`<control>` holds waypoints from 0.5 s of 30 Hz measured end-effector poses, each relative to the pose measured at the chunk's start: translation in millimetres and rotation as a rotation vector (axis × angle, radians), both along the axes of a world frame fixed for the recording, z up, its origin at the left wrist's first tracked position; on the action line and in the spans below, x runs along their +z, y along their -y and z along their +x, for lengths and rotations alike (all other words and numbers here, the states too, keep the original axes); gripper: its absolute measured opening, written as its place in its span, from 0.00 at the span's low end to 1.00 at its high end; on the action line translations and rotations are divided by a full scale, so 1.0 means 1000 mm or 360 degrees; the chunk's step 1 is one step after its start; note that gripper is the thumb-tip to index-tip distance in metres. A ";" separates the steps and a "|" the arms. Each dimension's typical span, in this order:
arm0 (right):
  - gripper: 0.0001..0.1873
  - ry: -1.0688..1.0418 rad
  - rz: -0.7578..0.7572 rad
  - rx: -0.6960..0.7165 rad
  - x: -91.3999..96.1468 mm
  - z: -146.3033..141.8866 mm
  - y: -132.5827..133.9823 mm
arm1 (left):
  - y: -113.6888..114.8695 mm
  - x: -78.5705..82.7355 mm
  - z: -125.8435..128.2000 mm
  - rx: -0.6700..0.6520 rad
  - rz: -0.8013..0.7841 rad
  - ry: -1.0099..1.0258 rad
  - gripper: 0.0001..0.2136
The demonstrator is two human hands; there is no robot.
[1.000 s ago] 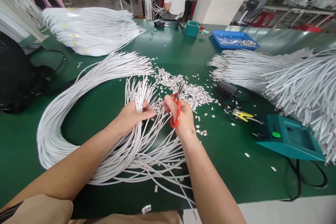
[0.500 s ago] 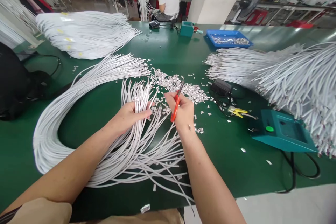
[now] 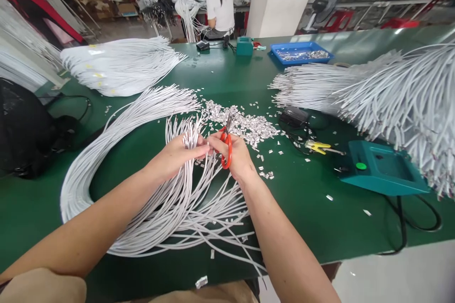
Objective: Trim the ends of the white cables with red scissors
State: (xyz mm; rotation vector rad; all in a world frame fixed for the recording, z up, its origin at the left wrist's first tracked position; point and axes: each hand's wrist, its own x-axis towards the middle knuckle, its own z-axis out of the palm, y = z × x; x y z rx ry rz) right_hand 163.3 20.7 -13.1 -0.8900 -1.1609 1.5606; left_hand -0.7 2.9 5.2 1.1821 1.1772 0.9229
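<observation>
My left hand (image 3: 181, 151) is closed around a bunch of white cables (image 3: 186, 175), whose cut ends stick up above the fingers. The cables curve from a long looped bundle (image 3: 81, 175) on the left and fan out below my hands. Red-handled scissors (image 3: 227, 151) sit in my right hand (image 3: 236, 154), blades pointing up and away. The right fingertips meet the left thumb at the side of the bunch; whether they pinch a single cable there is hidden. Beyond both hands lies a heap of small silvery scraps (image 3: 249, 125) on the green table.
Bagged white cables (image 3: 121, 66) lie at the back left, more cable stacks (image 3: 391, 99) at the right. Near them are a teal machine (image 3: 386, 168), yellow-handled pliers (image 3: 318, 147) and a black adapter (image 3: 294, 117). A blue tray (image 3: 302, 53) stands behind. A seated person (image 3: 220, 7) is beyond the table.
My right hand has moved left to meet the left hand. The scissors have turned, now showing their red finger loops. The view has shifted slightly.
</observation>
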 end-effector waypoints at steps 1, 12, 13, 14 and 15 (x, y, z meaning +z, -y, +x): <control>0.14 -0.0027 0.0007 0.0019 0.001 0.000 0.001 | -0.002 0.001 0.001 0.0012 0.0027 -0.0015 0.12; 0.15 0.0597 0.0203 -0.0375 -0.012 0.012 -0.009 | -0.013 -0.010 0.009 0.0104 -0.0035 0.0052 0.17; 0.14 0.0832 0.0262 -0.0401 -0.014 0.014 -0.011 | -0.014 -0.012 0.009 0.0132 -0.0023 0.0034 0.18; 0.14 0.1065 0.0316 -0.0392 -0.015 0.017 -0.012 | -0.015 -0.014 0.009 0.0160 -0.0008 0.0014 0.18; 0.13 0.1278 0.0366 -0.0353 -0.016 0.018 -0.013 | -0.016 -0.016 0.009 0.0188 0.0009 -0.0010 0.17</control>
